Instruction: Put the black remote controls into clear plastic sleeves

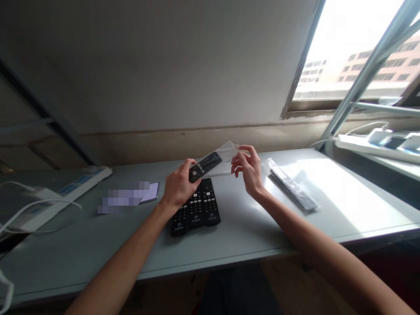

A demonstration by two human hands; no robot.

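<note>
My left hand [179, 186] is closed around the lower end of a black remote control [206, 166], tilted up to the right above the desk. A clear plastic bag [227, 151] surrounds or overlaps its far end; I cannot tell how much lies inside. With thumb and fingers curled, my right hand [250, 170] pinches the bag's right edge. Below my left hand, several black remotes [197, 214] lie side by side on the desk, partly hidden by that hand. To the right of my right hand lies a wrapped remote [293, 190] in clear plastic.
A phone [151, 193] lies on the grey desk [243, 238] at left. Power strips with white cables stand at the far left [65, 199] and right [377, 148]. A wall [183, 78] backs the desk, and metal frame posts [351, 87] rise near the window.
</note>
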